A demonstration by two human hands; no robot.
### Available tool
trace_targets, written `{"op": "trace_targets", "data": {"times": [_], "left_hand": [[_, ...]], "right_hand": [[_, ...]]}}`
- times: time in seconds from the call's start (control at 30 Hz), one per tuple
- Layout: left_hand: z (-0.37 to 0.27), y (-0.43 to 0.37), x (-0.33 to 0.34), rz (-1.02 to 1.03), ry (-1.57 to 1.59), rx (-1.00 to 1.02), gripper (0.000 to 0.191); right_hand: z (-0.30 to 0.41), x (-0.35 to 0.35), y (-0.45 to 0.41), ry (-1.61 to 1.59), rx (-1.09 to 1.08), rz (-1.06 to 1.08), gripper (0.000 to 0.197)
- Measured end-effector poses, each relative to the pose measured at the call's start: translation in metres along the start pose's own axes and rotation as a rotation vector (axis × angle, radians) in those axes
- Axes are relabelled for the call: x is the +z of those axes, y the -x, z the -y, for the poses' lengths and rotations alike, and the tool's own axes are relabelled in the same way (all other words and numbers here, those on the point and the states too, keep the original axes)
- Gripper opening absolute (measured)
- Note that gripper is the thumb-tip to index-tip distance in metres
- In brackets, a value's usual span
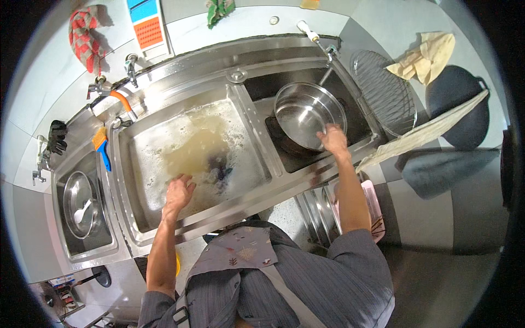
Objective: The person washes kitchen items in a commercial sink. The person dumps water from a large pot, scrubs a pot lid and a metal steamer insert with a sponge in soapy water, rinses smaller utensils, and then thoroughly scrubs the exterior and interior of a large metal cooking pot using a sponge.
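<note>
My right hand grips the near rim of a round stainless steel pot in the right sink basin. The pot tilts slightly, its shiny inside facing up. Over the near left part of the middle basin, my left hand holds nothing, fingers a little apart. Cloudy, foamy water fills that basin. A dark thing shows under the foam to the right of my left hand; what it is I cannot tell.
A blue-handled brush lies on the ledge. The left basin holds a steel bowl with a white spoon. Taps, an orange hose and a wire rack line the wall. A pale cloth hangs at right.
</note>
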State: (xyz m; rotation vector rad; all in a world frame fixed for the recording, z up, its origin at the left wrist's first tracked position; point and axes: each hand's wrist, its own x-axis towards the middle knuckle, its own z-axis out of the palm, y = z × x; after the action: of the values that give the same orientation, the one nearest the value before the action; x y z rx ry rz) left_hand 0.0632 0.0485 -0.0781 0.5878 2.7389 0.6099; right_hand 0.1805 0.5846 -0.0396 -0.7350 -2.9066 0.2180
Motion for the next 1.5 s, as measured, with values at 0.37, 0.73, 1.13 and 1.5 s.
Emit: {"op": "trace_targets", "data": {"times": [0.37, 0.73, 1.13, 1.5], "left_hand": [[-0.123, -0.042, 0.017, -0.052, 0.172, 0.096, 0.032], [-0.182, -0.070, 0.041, -0.022, 0.333, 0.098, 0.032], [-0.258, -0.134, -0.013, 0.273, 1.629, -0.070, 0.035], [-0.256, -0.069, -0.096, 0.137, 1.740, 0.200, 0.010]], "right_hand": [[-0.135, 0.059, -0.081, -0.409, 0.662, 0.175, 0.051], [-0.166, 0.067, -0.107, -0.836, 0.658, 0.209, 0.012], [-0.138, -0.020, -0.043, -1.131, 0.669, 0.269, 0.010], [-0.074, -0.058, 0.008, -1.219, 0.485, 0.276, 0.017]]}}
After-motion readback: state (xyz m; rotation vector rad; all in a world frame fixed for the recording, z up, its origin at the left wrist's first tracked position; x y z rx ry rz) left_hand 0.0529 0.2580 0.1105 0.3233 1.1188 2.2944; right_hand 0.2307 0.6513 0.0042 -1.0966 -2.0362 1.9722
